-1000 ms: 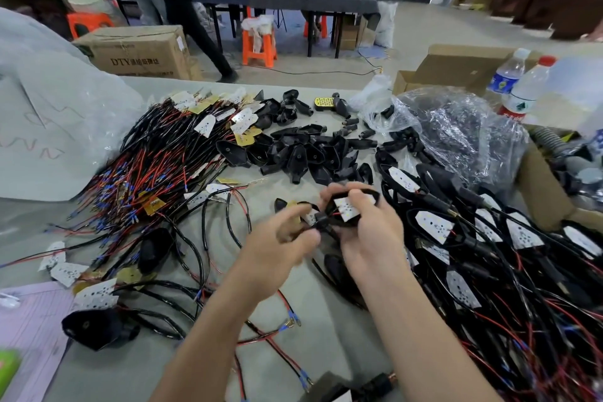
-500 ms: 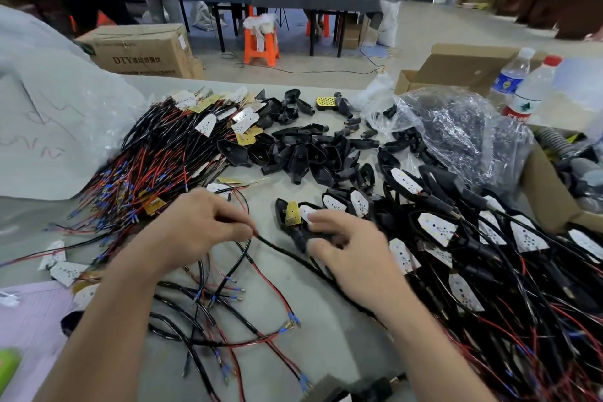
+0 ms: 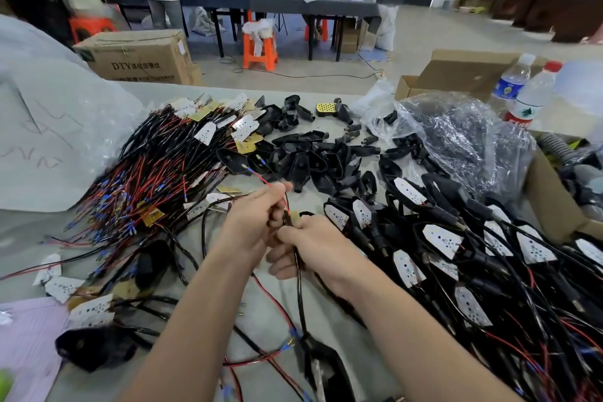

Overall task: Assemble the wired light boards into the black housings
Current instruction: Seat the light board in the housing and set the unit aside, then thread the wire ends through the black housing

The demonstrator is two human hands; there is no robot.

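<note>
1. the left hand [image 3: 251,222] is over the middle of the grey table [image 3: 29,228], fingers curled round a thin red wire [image 3: 266,181]. the wire runs up and to the far left to a blue-tipped end.
2. the right hand [image 3: 315,248] touches the left one, clenched round a black cable [image 3: 299,290].
3. a small yellow light board [image 3: 295,216] peeks out between the two hands. how it is held cannot be told.
4. the black cable drops toward the near edge to a blurred black housing [image 3: 321,365].
5. on the left lies a heap of wired boards [image 3: 146,179], with red and black leads and blue terminals.
6. far of the hands is a pile of empty black housings [image 3: 310,157].
7. on the right lie the assembled units [image 3: 440,238], white boards seated in black shells and tangled in cables.
8. a clear plastic bag [image 3: 463,140] lies at the far right, with two water bottles [image 3: 535,91] beyond it.
9. another black housing [image 3: 94,346] sits near left, beside a pink sheet [image 3: 23,343].
</note>
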